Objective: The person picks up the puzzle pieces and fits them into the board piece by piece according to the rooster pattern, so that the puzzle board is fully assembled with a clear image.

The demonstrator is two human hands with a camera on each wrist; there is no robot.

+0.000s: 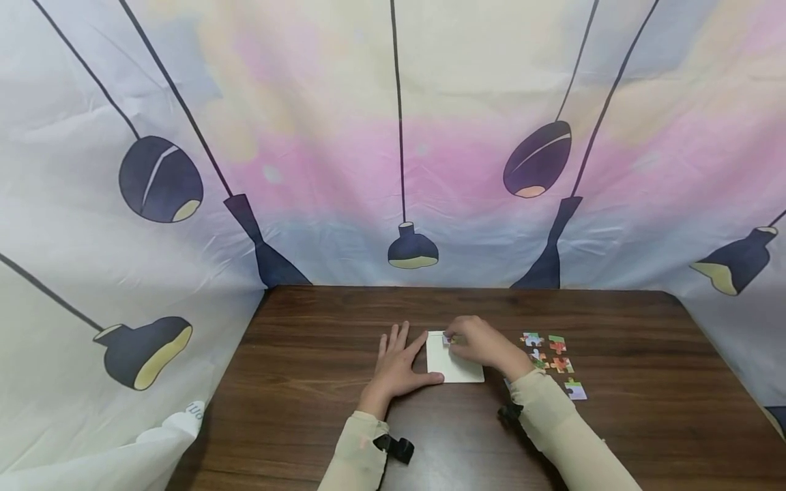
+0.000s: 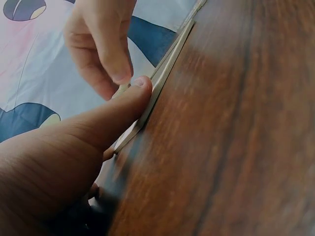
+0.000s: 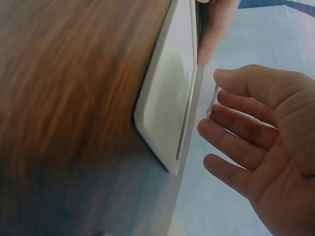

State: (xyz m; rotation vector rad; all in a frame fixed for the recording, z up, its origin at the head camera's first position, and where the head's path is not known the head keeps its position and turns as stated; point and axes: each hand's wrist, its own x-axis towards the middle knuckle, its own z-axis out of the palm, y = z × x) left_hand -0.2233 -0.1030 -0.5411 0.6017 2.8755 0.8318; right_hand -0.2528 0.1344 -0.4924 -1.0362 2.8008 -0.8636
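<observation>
A white square puzzle tray with a raised rim lies on the table in front of me. My left hand rests along its left side, fingers spread, with the thumb on the near-left corner and the index fingertip by the far-left corner. Over the far-left part of the tray, my right hand pinches a small jigsaw piece between thumb and fingers. Seen edge-on in the right wrist view, that thin piece is held just above the tray.
Several loose jigsaw pieces with coloured prints lie to the right of the tray, some partly behind the right forearm. The dark wooden table ends at a cloth backdrop printed with lamps.
</observation>
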